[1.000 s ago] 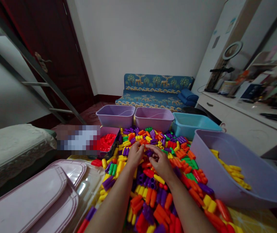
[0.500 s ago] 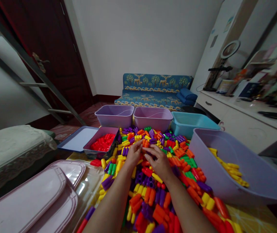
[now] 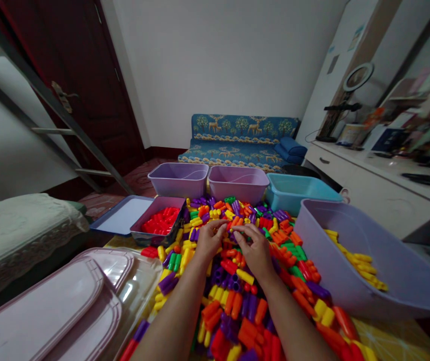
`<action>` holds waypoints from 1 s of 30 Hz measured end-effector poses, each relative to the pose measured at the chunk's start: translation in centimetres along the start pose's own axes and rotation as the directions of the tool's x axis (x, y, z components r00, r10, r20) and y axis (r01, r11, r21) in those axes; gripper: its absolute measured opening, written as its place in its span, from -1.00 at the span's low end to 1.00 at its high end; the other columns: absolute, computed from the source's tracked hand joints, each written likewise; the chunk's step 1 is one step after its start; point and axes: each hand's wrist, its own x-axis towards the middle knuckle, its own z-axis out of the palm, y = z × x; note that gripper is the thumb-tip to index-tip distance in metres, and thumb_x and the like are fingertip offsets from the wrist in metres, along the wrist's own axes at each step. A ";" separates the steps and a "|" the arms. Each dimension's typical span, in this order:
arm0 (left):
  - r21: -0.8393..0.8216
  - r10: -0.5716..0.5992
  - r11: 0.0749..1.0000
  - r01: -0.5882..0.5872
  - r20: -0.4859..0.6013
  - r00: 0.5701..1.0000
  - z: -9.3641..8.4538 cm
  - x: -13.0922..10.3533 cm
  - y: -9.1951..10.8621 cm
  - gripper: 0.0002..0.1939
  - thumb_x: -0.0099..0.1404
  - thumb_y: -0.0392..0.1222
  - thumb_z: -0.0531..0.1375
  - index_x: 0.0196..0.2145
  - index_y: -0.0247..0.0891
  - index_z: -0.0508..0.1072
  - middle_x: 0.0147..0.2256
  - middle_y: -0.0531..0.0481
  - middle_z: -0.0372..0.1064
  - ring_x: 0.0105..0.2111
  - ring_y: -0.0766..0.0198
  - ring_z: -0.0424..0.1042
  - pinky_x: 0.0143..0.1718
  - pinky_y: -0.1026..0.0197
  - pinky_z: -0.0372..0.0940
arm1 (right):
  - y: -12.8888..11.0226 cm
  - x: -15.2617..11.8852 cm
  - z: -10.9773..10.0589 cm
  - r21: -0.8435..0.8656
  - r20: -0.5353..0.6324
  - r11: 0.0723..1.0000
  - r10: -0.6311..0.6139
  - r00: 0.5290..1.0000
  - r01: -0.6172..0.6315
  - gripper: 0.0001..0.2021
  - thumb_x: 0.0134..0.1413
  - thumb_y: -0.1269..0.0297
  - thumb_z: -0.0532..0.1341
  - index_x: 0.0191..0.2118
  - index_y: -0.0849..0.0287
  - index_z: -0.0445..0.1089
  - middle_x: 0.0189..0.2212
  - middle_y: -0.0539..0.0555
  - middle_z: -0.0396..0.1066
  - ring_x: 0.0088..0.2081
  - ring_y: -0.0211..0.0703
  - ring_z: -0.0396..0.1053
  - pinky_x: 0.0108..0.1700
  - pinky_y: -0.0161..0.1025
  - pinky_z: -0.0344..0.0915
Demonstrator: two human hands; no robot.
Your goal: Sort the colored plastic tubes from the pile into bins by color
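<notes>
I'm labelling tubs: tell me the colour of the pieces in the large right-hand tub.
The pieces in that tub are yellow; best seen in the head view.

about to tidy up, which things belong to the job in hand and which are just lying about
Belong, probably: pieces under left hand and right hand; box; near bin; purple bin; pink bin; teal bin; lids.

Lying about, seemingly: sofa; cushions; ring light.

Plastic tubes (image 3: pixel 250 306) mostly hide the yellow tablecloth (image 3: pixel 391 336), and a pink lid (image 3: pixel 49 301) near its left edge goes out of view.
</notes>
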 end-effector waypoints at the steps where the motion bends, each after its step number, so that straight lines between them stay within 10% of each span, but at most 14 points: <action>1: 0.028 0.010 1.000 -0.010 0.005 1.000 0.0 0.0 0.0 -0.79 0.34 -0.27 0.19 -0.14 -0.34 0.59 -0.16 -0.11 0.50 -0.12 0.14 0.48 -0.05 0.21 0.34 | 0.0 0.1 -0.2 0.021 0.015 1.000 0.010 1.000 -0.010 -0.80 0.22 0.24 0.15 -0.21 0.15 0.52 -0.21 0.12 0.43 -0.14 -0.12 0.40 -0.07 -0.22 0.34; 6: 0.115 0.023 0.993 -0.026 0.021 1.000 0.0 -0.1 0.4 -0.82 0.32 -0.34 0.21 -0.16 -0.34 0.59 -0.19 -0.09 0.50 -0.15 0.14 0.48 -0.08 0.20 0.33 | 0.3 0.9 -1.3 0.140 0.057 0.980 0.137 0.989 -0.143 -0.78 0.12 0.18 0.21 -0.26 0.18 0.54 -0.24 0.12 0.50 -0.19 -0.09 0.44 -0.12 -0.18 0.35; 12: 0.175 0.050 0.983 -0.052 0.013 0.999 -0.1 -0.3 0.5 -0.82 0.30 -0.40 0.22 -0.17 -0.33 0.60 -0.22 -0.07 0.50 -0.18 0.15 0.48 -0.10 0.21 0.32 | 1.0 3.7 -3.9 0.483 -0.295 0.824 0.472 0.831 -0.296 -0.47 -0.14 0.05 0.32 -0.06 0.30 0.45 -0.13 0.23 0.47 -0.22 -0.07 0.45 -0.37 -0.29 0.36; 22: 0.204 0.025 0.978 -0.029 0.019 0.999 -0.1 -0.2 0.0 -0.82 0.31 -0.41 0.23 -0.16 -0.32 0.59 -0.22 -0.05 0.50 -0.17 0.17 0.47 -0.12 0.23 0.31 | 1.0 11.9 -6.5 0.504 -0.351 0.782 0.573 0.741 -0.366 -0.36 -0.29 0.24 0.30 0.06 0.24 0.37 0.06 0.19 0.34 -0.18 -0.19 0.42 -0.48 -0.46 0.32; 26: 0.208 0.025 0.978 -0.030 0.023 0.999 -0.1 -0.2 0.0 -0.81 0.31 -0.41 0.23 -0.15 -0.32 0.59 -0.21 -0.05 0.49 -0.16 0.17 0.47 -0.11 0.22 0.31 | 1.6 12.7 -6.3 0.502 -0.298 0.789 0.543 0.785 -0.355 -0.13 -0.21 0.25 0.33 0.31 0.08 0.07 0.32 0.24 0.01 0.03 -0.11 0.38 -0.33 -0.40 0.38; 30: 0.239 0.005 0.971 -0.010 0.025 1.000 -0.1 -0.1 0.2 -0.81 0.31 -0.42 0.24 -0.14 -0.33 0.58 -0.19 -0.07 0.49 -0.14 0.15 0.46 -0.08 0.19 0.31 | 3.6 10.0 -4.1 0.353 -0.129 0.869 0.412 0.902 -0.346 -0.42 -0.11 0.18 0.29 0.09 0.24 0.34 0.06 0.28 0.38 -0.01 -0.03 0.42 -0.10 -0.19 0.41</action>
